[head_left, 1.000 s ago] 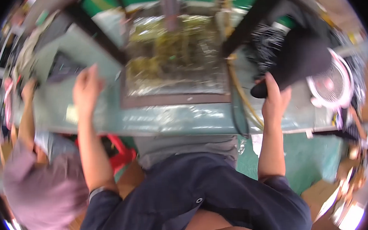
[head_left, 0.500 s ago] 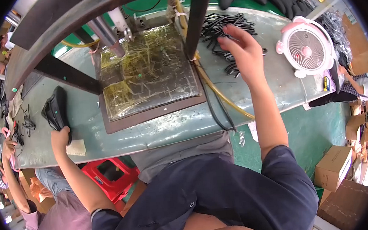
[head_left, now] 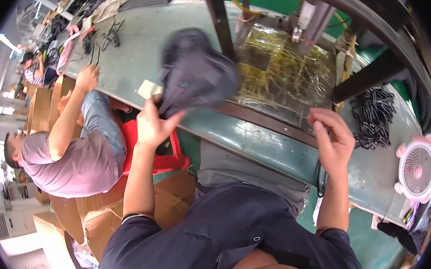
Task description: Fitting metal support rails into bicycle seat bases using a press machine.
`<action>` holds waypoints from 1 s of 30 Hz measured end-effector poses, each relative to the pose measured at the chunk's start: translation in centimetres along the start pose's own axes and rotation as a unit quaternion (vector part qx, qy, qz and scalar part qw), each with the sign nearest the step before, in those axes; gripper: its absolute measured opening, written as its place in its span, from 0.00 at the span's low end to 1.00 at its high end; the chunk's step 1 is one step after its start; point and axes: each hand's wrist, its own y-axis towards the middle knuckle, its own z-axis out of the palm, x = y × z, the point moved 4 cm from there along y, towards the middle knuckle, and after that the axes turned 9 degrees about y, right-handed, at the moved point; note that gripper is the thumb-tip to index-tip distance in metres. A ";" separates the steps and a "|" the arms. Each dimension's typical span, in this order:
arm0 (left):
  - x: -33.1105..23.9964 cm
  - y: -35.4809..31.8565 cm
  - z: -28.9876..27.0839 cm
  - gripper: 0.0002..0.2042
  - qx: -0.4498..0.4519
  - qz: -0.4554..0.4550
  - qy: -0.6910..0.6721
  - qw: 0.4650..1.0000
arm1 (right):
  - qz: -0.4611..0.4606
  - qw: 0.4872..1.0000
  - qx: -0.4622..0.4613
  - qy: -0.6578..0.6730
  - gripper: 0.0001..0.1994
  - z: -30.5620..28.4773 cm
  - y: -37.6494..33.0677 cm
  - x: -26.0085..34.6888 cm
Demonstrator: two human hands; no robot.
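My left hand is at the bench's front edge on the left. It grips the narrow end of a dark grey, saddle-shaped piece, blurred by motion, with the thumb to one side and the other fingers partly hidden. The piece hangs above the bench, its wide end toward the press. My right hand is raised before the press's front right corner, holding nothing, fingers loosely bent. Film and yellowish tape cover the press's flat plate. Beyond my right hand lies a heap of black strips.
The press's dark metal frame arches over the plate. A pink-and-white fan stands at the right. At the left, a seated co-worker holds thin dark pieces. A red stool and cardboard boxes are below the bench.
My view has turned. My left hand has lifted the dark piece off the bench and brought it toward the press. My right hand has left the heap of black strips.
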 end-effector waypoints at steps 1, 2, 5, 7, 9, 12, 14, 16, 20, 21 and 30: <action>-1.1 -0.2 -0.5 0.36 0.016 0.079 0.029 0.996 | 0.003 1.000 0.006 0.031 0.12 -0.3 0.4 -0.4; -2.7 0.0 -0.5 0.36 0.074 0.153 0.018 0.985 | -0.020 0.998 0.018 0.050 0.17 0.3 1.0 0.2; -8.8 0.5 -1.0 0.32 0.169 0.412 -0.018 0.895 | -0.166 0.956 0.235 -0.051 0.37 2.5 3.3 4.7; -11.2 -0.4 -0.6 0.28 0.199 0.536 -0.065 0.818 | -0.091 0.890 0.434 -0.106 0.39 6.0 0.9 6.0; -12.2 -1.1 0.1 0.26 0.184 0.587 -0.075 0.785 | -0.101 0.876 0.462 -0.091 0.34 7.8 -3.6 5.1; -13.0 -0.2 2.5 0.25 0.255 0.588 -0.079 0.763 | -0.133 0.907 0.375 -0.138 0.32 5.9 -5.5 3.2; -15.8 2.2 3.7 0.25 0.201 0.648 0.002 0.734 | -0.132 0.927 0.306 -0.172 0.33 5.3 -6.6 2.9; -17.9 4.9 2.5 0.26 0.024 0.603 -0.021 0.797 | -0.128 0.950 0.187 -0.214 0.33 4.1 -7.0 2.5; -18.2 6.3 4.4 0.18 0.007 0.280 -0.270 0.921 | -0.038 0.971 -0.011 -0.236 0.27 2.6 -2.9 0.7; -18.5 6.1 5.8 0.17 0.059 0.193 -0.375 0.905 | -0.022 0.964 -0.045 -0.261 0.27 2.3 -1.8 -0.4; -23.3 8.2 11.4 0.15 -0.157 0.242 -0.164 0.943 | -0.085 0.952 -0.155 -0.248 0.27 4.2 5.3 -7.7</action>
